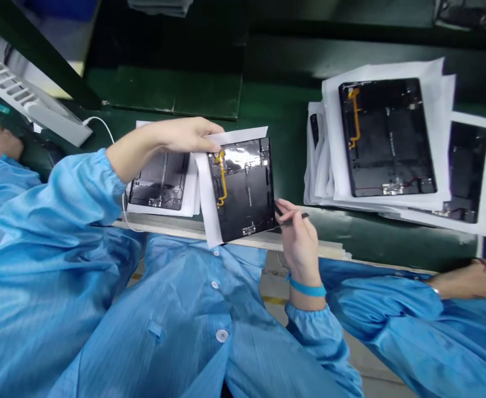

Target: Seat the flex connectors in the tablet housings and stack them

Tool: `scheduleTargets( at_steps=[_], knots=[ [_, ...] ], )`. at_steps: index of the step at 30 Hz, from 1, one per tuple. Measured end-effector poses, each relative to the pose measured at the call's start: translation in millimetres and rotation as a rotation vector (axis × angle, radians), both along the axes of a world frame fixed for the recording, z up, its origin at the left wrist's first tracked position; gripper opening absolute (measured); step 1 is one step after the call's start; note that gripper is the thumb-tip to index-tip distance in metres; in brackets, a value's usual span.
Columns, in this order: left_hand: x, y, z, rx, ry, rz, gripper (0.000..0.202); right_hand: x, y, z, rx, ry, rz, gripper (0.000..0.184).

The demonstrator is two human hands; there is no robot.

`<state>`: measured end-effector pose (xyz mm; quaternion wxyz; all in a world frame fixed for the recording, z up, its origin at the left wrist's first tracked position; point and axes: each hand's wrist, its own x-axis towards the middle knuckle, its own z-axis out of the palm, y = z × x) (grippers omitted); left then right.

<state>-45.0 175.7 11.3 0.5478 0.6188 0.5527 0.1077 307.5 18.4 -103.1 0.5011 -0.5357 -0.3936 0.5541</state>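
Observation:
A black tablet housing (243, 193) with a yellow flex cable down its left side is held tilted above the table's front edge, a white sheet (209, 204) behind it. My left hand (188, 135) is closed on its upper left corner, thumb at the edge and sheet between. At the lower right edge, my right hand (298, 235) is closed around a thin dark tool that looks like tweezers (296, 219). Its fingertips are close to the housing's side; whether they touch it I cannot tell. A blue band (307, 287) circles my right wrist.
Another housing (163, 182) lies on white sheets under my left forearm. To the right stands a stack of wrapped housings, one housing (387, 138) bare on top. A white slotted device (31, 94) with a cable is at left. Co-workers' hands (470, 279) show on both sides.

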Motion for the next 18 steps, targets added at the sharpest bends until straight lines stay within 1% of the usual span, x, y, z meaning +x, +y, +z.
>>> scheduleTargets(
  at_steps=[1,3,5,7,9,11,13,15,18],
  knots=[
    [-13,-7,8.7,-0.007,-0.016,0.009,0.013,-7,5,0.6,-0.059,0.066,0.07,0.055],
    [-45,-14,22.8,-0.043,-0.002,0.044,0.02,-29,8,3.8,-0.158,0.185,0.234,0.056],
    [-83,-15,30.4,-0.091,0.086,0.111,0.026,-59,7,6.5,-0.222,0.271,0.38,0.056],
    [-118,-11,30.2,-0.132,0.199,0.18,0.024,-93,4,6.1,-0.249,0.301,0.476,0.055],
    [-141,-6,23.1,-0.162,0.286,0.203,0.017,-123,3,3.1,-0.256,0.306,0.54,0.059],
    [-153,-1,12.9,-0.162,0.353,0.191,0.02,-143,2,0.3,-0.249,0.288,0.581,0.066],
    [-154,3,5.3,-0.112,0.434,0.174,0.028,-148,0,0.7,-0.224,0.241,0.596,0.072],
    [-148,6,4.9,0.0,0.525,0.164,0.032,-140,-3,4.4,-0.181,0.174,0.575,0.072],
    [-129,11,16.5,0.229,0.621,0.15,0.038,-112,-9,10.8,-0.125,0.092,0.507,0.07]
  ],
)
